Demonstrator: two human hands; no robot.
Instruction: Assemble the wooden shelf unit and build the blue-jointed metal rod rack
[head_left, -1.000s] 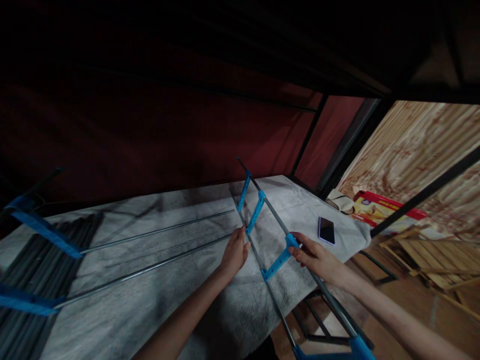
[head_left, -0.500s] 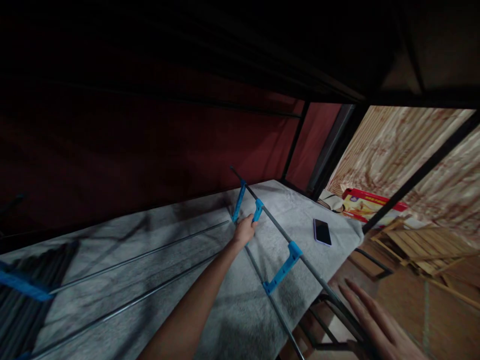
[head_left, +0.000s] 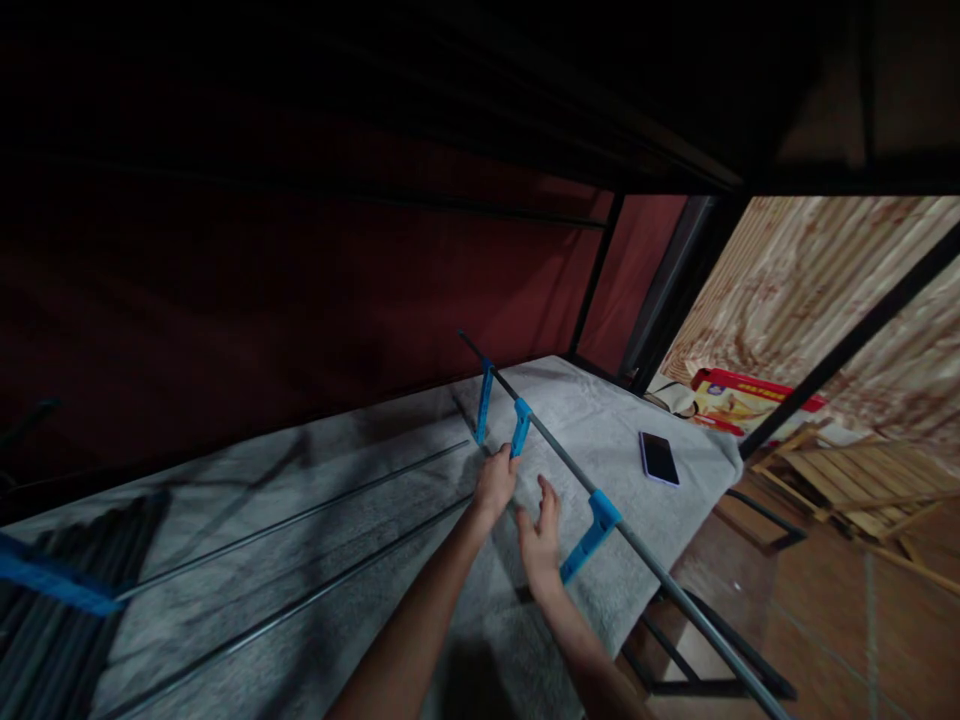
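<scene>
My left hand (head_left: 496,482) is closed around the lower part of a blue plastic bracket (head_left: 521,425), whose top sits on a long grey metal rod (head_left: 562,457). Close on its right is my right hand (head_left: 541,530), fingers spread and holding nothing. The same rod carries a second blue bracket (head_left: 484,400) farther off and a third blue bracket (head_left: 596,530) nearer me. My hands hide most of the lower rod that joins the brackets. Two thin metal rods (head_left: 300,527) lie to the left on a grey cloth (head_left: 360,640).
A bundle of dark rods (head_left: 67,660) with a blue crosspiece (head_left: 60,580) lies at far left. A phone (head_left: 659,459) rests near the cloth's right edge. Black frame posts (head_left: 592,280) rise behind. A red and yellow box (head_left: 750,400) and wooden slats (head_left: 862,485) are beyond.
My right hand has moved left from beside the near end of the upper rod to beside my left hand. My left hand stays on the middle bracket. The view has shifted slightly.
</scene>
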